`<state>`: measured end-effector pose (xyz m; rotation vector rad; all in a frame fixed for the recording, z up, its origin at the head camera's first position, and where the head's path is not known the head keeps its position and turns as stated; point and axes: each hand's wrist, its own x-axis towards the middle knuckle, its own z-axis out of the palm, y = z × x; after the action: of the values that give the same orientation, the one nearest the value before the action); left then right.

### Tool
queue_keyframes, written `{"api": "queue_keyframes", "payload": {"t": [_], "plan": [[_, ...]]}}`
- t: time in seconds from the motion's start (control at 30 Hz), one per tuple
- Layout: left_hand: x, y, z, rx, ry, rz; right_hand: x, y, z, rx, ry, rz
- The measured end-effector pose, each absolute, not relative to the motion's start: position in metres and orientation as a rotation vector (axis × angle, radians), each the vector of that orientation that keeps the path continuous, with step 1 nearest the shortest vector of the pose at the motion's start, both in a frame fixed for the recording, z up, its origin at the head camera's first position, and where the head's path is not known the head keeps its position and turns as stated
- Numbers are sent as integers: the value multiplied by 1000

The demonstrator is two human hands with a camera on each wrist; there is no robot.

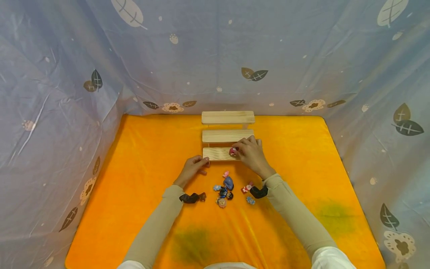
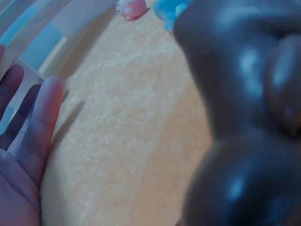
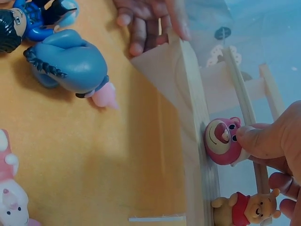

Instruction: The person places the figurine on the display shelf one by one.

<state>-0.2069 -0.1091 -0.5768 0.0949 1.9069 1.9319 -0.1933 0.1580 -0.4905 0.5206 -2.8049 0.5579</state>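
While your right hand (image 1: 253,155) pinched the pink bear (image 3: 220,143) at the near step (image 1: 216,154), left of the yellow bear (image 3: 241,209), tight spacing risked toppling both; your left hand (image 1: 190,170), loosely spread at the step's left end, could've jogged it.

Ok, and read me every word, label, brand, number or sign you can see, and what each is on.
None can be read.
Grey-blue fabric walls: printed leaves and flowers, no lettering seen.
Pale three-tier wooden rack: only grain seen.
Dark-pink, round-headed bear figure: a face, no lettering seen.
Black curved wrist-worn devices: any marks are too small to read.
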Motion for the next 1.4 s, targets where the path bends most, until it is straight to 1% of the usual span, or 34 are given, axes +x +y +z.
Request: {"api": "queue_keyframes", "payload": {"t": [0.37, 1.0, 1.4], "plan": [[-206, -107, -574, 55, 1915, 1959, -193, 158, -488, 529, -2816, 548], [-205, -108, -576, 101, 1915, 1981, -193, 159, -486, 543, -2802, 571], [-205, -107, -573, 61, 1919, 1968, -185, 162, -459, 542, -2685, 850]]}}
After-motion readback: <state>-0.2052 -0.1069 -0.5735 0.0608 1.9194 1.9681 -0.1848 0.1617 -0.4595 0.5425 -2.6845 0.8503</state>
